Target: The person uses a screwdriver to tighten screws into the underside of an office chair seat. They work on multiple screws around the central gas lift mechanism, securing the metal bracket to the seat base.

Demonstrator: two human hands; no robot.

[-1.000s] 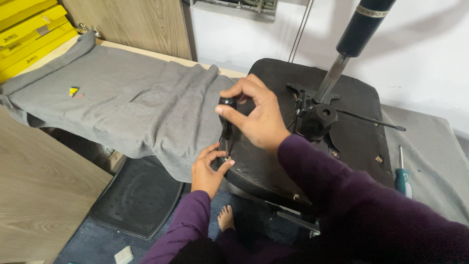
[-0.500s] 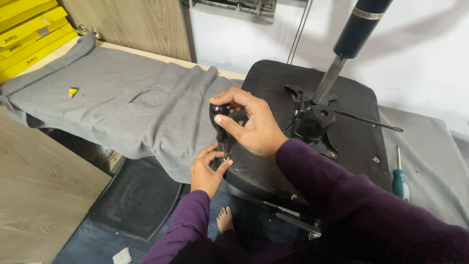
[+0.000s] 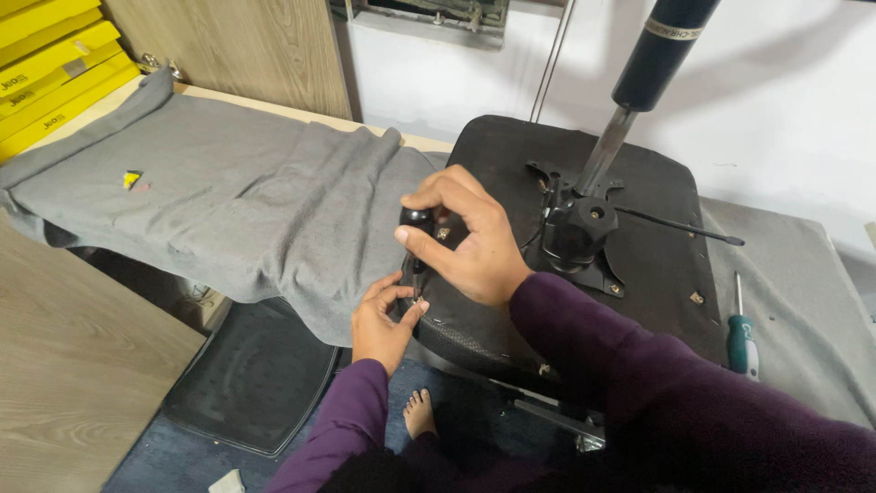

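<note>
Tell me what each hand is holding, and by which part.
Right hand grips a black screwdriver by its handle; left hand pinches near its tip, exact hold hidden.

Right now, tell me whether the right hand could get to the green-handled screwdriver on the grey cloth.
Probably yes, once it lets go. The right hand grips a black-handled tool at the seat's edge. The green-handled screwdriver lies uncovered on the grey cloth to the right, with only the upturned chair seat to cross.

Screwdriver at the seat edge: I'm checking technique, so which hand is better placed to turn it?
Right, probably: the right hand wraps the screwdriver handle from above, while the left hand pinches at its tip.
</note>
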